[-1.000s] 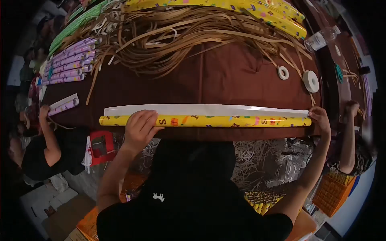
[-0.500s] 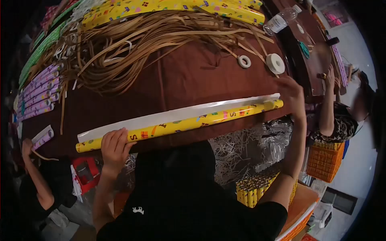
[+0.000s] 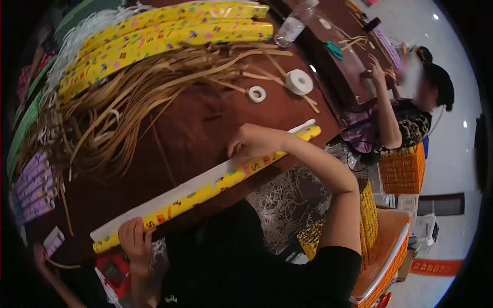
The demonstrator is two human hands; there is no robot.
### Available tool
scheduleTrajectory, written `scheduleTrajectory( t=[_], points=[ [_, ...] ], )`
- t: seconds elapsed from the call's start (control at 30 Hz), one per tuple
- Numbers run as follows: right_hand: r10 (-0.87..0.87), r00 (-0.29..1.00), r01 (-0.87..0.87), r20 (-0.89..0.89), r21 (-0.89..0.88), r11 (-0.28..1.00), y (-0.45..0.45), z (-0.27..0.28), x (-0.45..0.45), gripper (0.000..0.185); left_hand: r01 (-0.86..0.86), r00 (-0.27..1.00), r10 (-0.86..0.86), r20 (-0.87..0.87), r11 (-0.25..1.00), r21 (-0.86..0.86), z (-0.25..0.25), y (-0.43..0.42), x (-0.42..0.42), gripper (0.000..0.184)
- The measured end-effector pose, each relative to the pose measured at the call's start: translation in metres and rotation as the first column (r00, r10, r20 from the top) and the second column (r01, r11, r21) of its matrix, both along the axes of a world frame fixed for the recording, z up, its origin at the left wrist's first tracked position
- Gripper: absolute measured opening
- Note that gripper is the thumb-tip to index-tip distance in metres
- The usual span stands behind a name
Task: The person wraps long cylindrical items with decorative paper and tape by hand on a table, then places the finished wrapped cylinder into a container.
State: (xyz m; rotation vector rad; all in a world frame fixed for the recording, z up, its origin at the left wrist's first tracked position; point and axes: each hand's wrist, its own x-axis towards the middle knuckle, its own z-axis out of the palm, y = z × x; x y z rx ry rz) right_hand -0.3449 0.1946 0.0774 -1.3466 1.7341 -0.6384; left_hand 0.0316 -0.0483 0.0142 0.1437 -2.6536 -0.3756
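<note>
A roll of yellow printed wrapping paper (image 3: 197, 196) lies slantwise along the table's near edge, its white-backed flap (image 3: 169, 195) showing along the far side. My left hand (image 3: 134, 240) is closed around the roll close to its left end. Over the roll's middle, my right hand (image 3: 257, 142) is bent with the fingers curled together near the flap's edge. What the fingertips hold, if anything, is hidden. Beyond the right hand lie a small white tape roll (image 3: 257, 94) and a larger white tape roll (image 3: 299, 82).
Brown paper strips (image 3: 138, 102) cover much of the table (image 3: 190, 123), with finished yellow rolls (image 3: 169, 41) behind them. Purple rolls (image 3: 36, 187) lie at left. A plastic bottle (image 3: 294, 25) stands at the back. A co-worker (image 3: 411, 113) sits at right, near an orange basket (image 3: 403, 172).
My right hand has moved left from the roll's right end to above its middle, its fingers curled. My left hand stays on the roll. The camera view has turned and shifted.
</note>
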Motion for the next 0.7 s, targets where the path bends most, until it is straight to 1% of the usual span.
scheduleTrajectory(
  t=[0.03, 0.1, 0.13, 0.17, 0.2, 0.23, 0.27, 0.33, 0.37, 0.43, 0.47, 0.5, 0.53, 0.57, 0.6, 0.63, 0.67, 0.7],
  points=[
    [0.003, 0.998, -0.002, 0.062, -0.023, 1.000, 0.006, -0.003, -0.007, 0.029, 0.004, 1.000, -0.004, -0.010, 1.000, -0.014, -0.004, -0.002, 0.002, 0.042],
    [-0.276, 0.950, 0.287, 0.147, -0.055, 0.957, 0.024, 0.023, -0.020, 0.030, -0.003, 1.000, 0.003, 0.007, 1.000, -0.018, -0.008, -0.004, 0.004, 0.042],
    [-0.396, 0.912, 0.409, 0.103, -0.239, 0.881, 0.038, 0.034, -0.033, 0.030, -0.017, 0.999, 0.017, 0.035, 1.000, -0.009, -0.008, -0.005, 0.006, 0.042],
    [-0.568, 0.823, 0.527, -0.003, -0.369, 0.766, 0.056, 0.051, -0.045, 0.029, -0.019, 0.999, 0.020, 0.027, 0.999, -0.038, -0.009, -0.006, 0.006, 0.043],
    [-0.730, 0.683, 0.636, -0.024, -0.472, 0.611, 0.075, 0.051, -0.069, 0.027, -0.005, 1.000, 0.005, 0.018, 0.999, -0.040, -0.009, -0.006, 0.005, 0.043],
    [-0.895, 0.446, 0.807, 0.015, -0.439, 0.395, 0.086, 0.063, -0.079, 0.025, -0.016, 0.999, 0.017, 0.041, 1.000, -0.021, -0.007, -0.006, 0.005, 0.042],
    [-0.859, 0.280, 0.650, -0.428, -0.574, 0.498, 0.106, 0.055, -0.106, 0.023, -0.031, 0.997, 0.031, 0.068, 1.000, -0.005, -0.006, -0.006, 0.006, 0.042],
    [-0.728, 0.220, 0.752, -0.649, -0.363, 0.550, 0.121, 0.052, -0.123, 0.022, -0.008, 0.998, 0.008, 0.064, 1.000, 0.003, -0.004, -0.007, 0.005, 0.042],
    [-0.711, 0.221, 0.765, -0.667, -0.334, 0.551, 0.124, 0.043, -0.131, 0.023, 0.009, 0.998, -0.010, 0.058, 1.000, 0.018, -0.003, -0.007, 0.003, 0.042],
    [-0.757, 0.357, 0.652, -0.547, -0.434, 0.621, 0.113, 0.033, -0.135, 0.022, -0.002, 0.998, 0.000, 0.055, 1.000, 0.024, -0.002, -0.006, 0.002, 0.043],
    [-0.790, 0.486, 0.582, -0.373, -0.535, 0.612, 0.099, 0.026, -0.128, 0.021, -0.009, 0.998, 0.007, 0.066, 0.999, 0.034, -0.001, -0.004, 0.004, 0.044],
    [-0.788, 0.507, 0.619, -0.350, -0.488, 0.616, 0.086, 0.030, -0.125, 0.021, -0.029, 0.997, 0.027, 0.066, 0.999, 0.031, -0.001, -0.003, 0.004, 0.044],
    [-0.786, 0.525, 0.653, -0.326, -0.438, 0.618, 0.072, 0.034, -0.122, 0.020, -0.014, 0.998, 0.012, 0.054, 0.999, 0.029, -0.002, -0.003, 0.003, 0.045],
    [-0.789, 0.467, 0.594, -0.399, -0.520, 0.614, 0.071, 0.021, -0.140, 0.020, 0.006, 0.999, -0.007, 0.048, 1.000, 0.024, -0.001, -0.004, 0.003, 0.046],
    [-0.816, 0.277, 0.564, -0.507, -0.601, 0.566, 0.079, 0.010, -0.170, 0.019, -0.003, 0.999, 0.002, 0.037, 1.000, 0.008, 0.003, -0.003, 0.000, 0.047],
    [-0.881, 0.176, 0.658, -0.439, -0.614, 0.437, 0.082, 0.025, -0.173, 0.021, -0.007, 0.999, 0.007, 0.042, 1.000, -0.004, 0.006, -0.004, -0.001, 0.047],
    [-0.917, 0.152, 0.717, -0.368, -0.598, 0.359, 0.088, 0.034, -0.175, 0.021, 0.012, 0.999, -0.013, 0.052, 1.000, 0.027, 0.009, -0.005, -0.004, 0.046],
    [-0.901, 0.170, 0.719, -0.399, -0.575, 0.391, 0.091, 0.040, -0.174, 0.021, 0.032, 0.998, -0.036, 0.061, 0.998, 0.061, 0.009, -0.007, -0.007, 0.046]
  ],
)
